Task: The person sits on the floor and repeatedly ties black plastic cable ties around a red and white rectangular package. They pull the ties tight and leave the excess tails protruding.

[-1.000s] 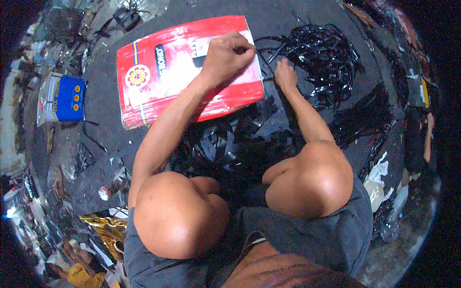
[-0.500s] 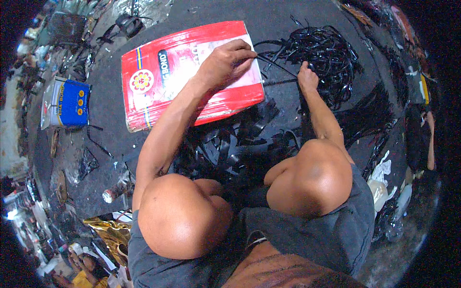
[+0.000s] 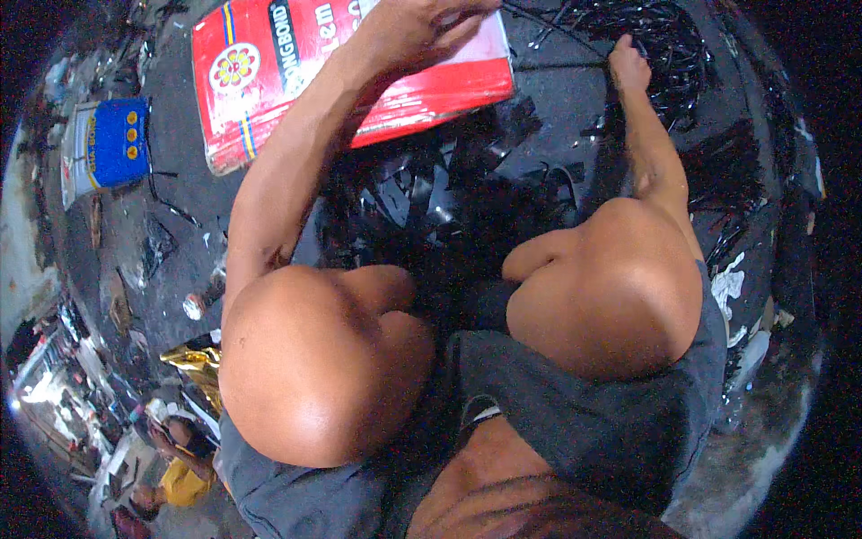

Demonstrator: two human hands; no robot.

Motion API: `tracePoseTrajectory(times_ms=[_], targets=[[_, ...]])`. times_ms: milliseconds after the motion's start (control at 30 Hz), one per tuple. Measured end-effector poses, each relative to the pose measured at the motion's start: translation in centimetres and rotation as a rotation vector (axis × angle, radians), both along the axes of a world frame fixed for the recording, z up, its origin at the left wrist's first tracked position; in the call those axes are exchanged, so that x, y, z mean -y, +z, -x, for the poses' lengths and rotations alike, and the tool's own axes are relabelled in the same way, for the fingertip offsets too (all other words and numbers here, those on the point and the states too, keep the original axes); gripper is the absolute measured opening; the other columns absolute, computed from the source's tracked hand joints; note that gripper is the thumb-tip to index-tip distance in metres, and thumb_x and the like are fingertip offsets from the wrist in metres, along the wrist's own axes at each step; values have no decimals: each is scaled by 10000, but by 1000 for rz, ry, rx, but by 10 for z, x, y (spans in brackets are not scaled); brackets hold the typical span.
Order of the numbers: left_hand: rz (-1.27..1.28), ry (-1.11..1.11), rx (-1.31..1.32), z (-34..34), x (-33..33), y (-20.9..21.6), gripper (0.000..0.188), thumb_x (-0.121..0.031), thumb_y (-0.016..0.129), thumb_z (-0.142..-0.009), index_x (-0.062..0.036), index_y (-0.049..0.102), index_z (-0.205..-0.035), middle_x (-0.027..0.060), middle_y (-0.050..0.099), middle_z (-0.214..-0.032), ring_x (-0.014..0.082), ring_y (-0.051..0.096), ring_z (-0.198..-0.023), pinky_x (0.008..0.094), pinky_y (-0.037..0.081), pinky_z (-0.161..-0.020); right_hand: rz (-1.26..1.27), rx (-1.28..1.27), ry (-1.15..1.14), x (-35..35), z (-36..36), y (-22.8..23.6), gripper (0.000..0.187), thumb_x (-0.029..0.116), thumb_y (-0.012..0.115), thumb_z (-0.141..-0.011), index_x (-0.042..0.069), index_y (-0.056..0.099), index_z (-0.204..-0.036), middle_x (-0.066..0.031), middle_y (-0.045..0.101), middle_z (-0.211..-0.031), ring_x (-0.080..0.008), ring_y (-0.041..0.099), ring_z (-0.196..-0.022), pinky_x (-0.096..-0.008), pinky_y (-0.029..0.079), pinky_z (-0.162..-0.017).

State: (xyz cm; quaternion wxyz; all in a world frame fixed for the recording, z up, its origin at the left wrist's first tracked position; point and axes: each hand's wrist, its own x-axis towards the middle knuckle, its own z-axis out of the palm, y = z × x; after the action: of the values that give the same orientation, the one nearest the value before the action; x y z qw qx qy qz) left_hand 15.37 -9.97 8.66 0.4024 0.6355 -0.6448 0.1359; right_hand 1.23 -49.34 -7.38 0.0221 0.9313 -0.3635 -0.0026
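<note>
My left hand (image 3: pixel 422 31) is over the right part of a red and white box (image 3: pixel 431 103), partly cut off by the top of the picture. Its fingers are pinched at one end of a thin black strip (image 3: pixel 561 30). The strip stretches across to my right hand (image 3: pixel 631 68), whose fingers are closed on it beside a tangled pile of shiny black strips (image 3: pixel 687 54). The box lies flat on the dark ground and carries a flower emblem. More black strips (image 3: pixel 409 193) lie loose between the box and my knees.
A blue and white tin (image 3: pixel 123 144) stands to the left, with a black strip (image 3: pixel 175 202) by it. Crumpled gold foil (image 3: pixel 197 364) lies near my left knee. White plastic scraps (image 3: pixel 729 287) are at the right. Another person in yellow (image 3: pixel 184 485) sits at lower left.
The view has tilted, so everything sits higher in the picture. My right hand has moved a little farther from my left, with the black strip still running between them.
</note>
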Motion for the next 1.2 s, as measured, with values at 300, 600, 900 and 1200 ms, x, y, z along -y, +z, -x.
tracePoseTrajectory(times_ms=[300, 600, 900, 1200], targets=[[27, -41, 84, 28, -5, -6, 124, -87, 644, -826, -32, 668, -934, 123, 627, -940, 302, 639, -863, 396, 533, -703, 17, -76, -77, 29, 17, -2, 323, 209, 309, -985, 31, 472, -1199, -271, 665, -1171, -485, 642, -1073, -559, 515, -902], [-902, -9, -614, 170, -101, -119, 330, -212, 614, -895, -45, 648, -1178, 149, 657, -1135, 317, 625, -1091, 421, 516, -900, -143, 654, -211, 55, -2, 53, 401, 384, 619, -895, 10, 664, -1034, -206, 727, -1005, -376, 693, -947, -498, 528, -835], [-400, 326, -1092, 136, -114, 27, 358, -160, 842, -770, -23, 714, -1075, 45, 703, -880, 101, 614, -817, 287, 515, -774, -1819, 1478, -410, 4, -59, 187, 196, 123, 615, -873, -56, 616, -955, -145, 680, -858, -260, 643, -735, -376, 537, -675], [-556, 342, -200, 100, -89, 144, 162, -121, 777, -787, -24, 715, -902, 105, 648, -738, 332, 645, -621, 393, 501, -565, -1544, 452, 1148, -290, 10, 257, 493, 362, 774, -855, 21, 636, -1184, -123, 680, -1078, -202, 639, -1025, -362, 502, -921]])
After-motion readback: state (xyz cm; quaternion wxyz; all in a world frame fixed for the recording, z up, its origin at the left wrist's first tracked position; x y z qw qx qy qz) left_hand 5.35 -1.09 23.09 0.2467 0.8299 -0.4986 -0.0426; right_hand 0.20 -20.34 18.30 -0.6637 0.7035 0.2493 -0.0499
